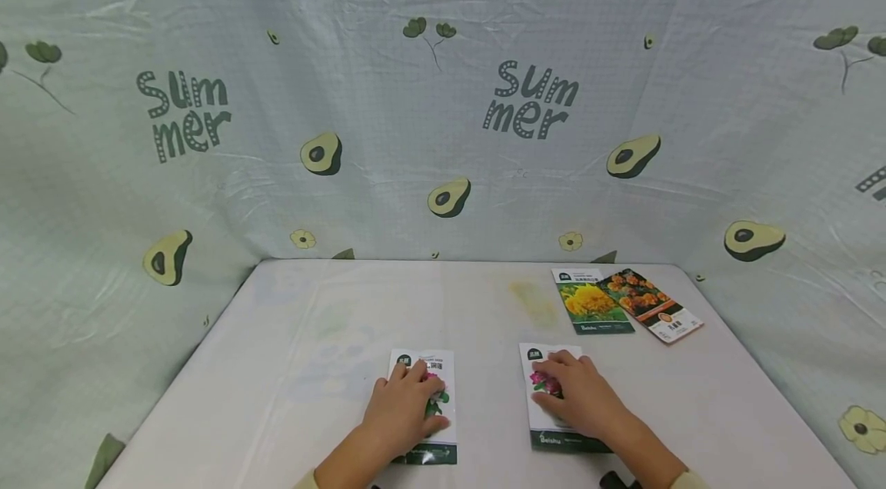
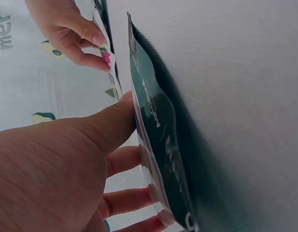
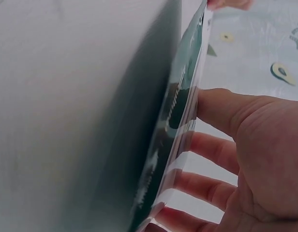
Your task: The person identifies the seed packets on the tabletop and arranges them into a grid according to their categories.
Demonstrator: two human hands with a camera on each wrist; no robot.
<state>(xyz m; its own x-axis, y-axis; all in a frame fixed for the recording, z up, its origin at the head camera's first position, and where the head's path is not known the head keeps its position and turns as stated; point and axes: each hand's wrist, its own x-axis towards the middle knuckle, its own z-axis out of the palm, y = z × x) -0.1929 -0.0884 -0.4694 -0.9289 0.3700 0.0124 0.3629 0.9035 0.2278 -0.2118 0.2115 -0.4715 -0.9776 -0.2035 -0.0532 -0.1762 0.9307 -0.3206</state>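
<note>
2 packets in play, flat-ish on the table (image 1: 367, 297), side by side with a gap: left packet (image 1: 438, 404) under the left hand (image 1: 401, 408), right packet (image 1: 550, 385) under the right hand (image 1: 584, 397). Key relation: each packet lies directly below its own hand's fingers, long axis pointing away from the person, green band at the near end. Left is about square to the person; right has its far end leaning left. Each hand is the nearer for its own packet. Fingers unclenched, spread, thumb and tips touching the printed faces, nothing wrapped; can't tell how hard they press. Wrist views: near edges look slightly off the table. Farther out, past the right hand: yellow packet (image 1: 591, 308), orange packet (image 1: 651, 303) lying diagonal, overlapping its corner.
</note>
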